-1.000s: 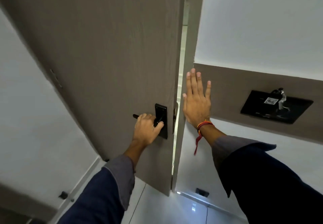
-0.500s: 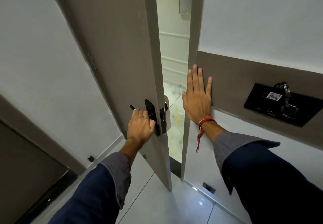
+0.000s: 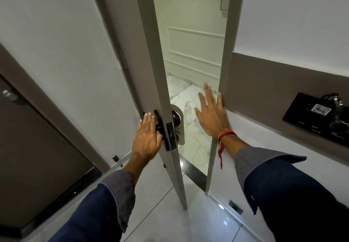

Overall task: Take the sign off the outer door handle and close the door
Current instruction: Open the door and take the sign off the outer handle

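The grey-brown door (image 3: 147, 56) stands half open, seen edge-on. A white sign (image 3: 179, 126) hangs on the outer handle on the door's far side, partly hidden by the door edge. My left hand (image 3: 147, 139) rests flat against the black inner handle (image 3: 159, 126), fingers stretched out, not wrapped around it. My right hand (image 3: 211, 115) hovers open in the doorway gap beside the door frame (image 3: 220, 94), fingers spread, a red thread band on the wrist. It is about a hand's width to the right of the sign.
A black key-card panel (image 3: 317, 120) with a numbered tag sits on the brown wall strip at right. A dark second door (image 3: 37, 147) is at the left. Marble corridor floor (image 3: 196, 139) shows through the gap; white tiles lie underfoot.
The door swung wider open toward me. My left hand loosened from gripping the inner handle to lying flat on it. My right hand left the wall and moved into the gap.
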